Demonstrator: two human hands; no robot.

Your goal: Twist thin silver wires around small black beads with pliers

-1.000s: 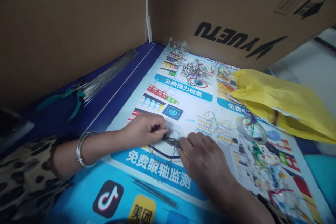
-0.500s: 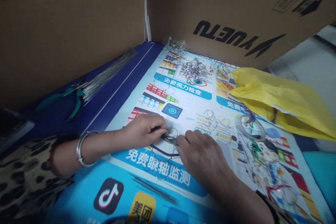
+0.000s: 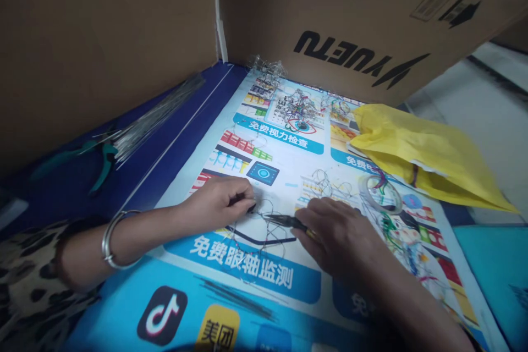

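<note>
My left hand (image 3: 225,198) is closed in a pinch on a thin wire (image 3: 264,203), which curls out past the fingertips. My right hand (image 3: 336,231) grips needle-nose pliers (image 3: 280,220) with dark handles. Their metal tip points left and lies at the wire loop, a short way from my left fingers; whether the jaws bite the wire cannot be made out. Below both hands, loose wire with tiny beads trails over the printed poster (image 3: 264,302).
Green-handled pliers (image 3: 108,162) and a bundle of straight wires (image 3: 152,118) lie at left. Tangled beaded wires (image 3: 301,107) sit at the back before a cardboard wall (image 3: 342,5). At right are a tape roll (image 3: 381,195) and a yellow bag (image 3: 429,151). Dark wire pieces (image 3: 239,297) lie in front.
My right hand has drawn back from my left, and the pliers' tip now shows between them. The left hand keeps its pinch. The whole view has shifted slightly.
</note>
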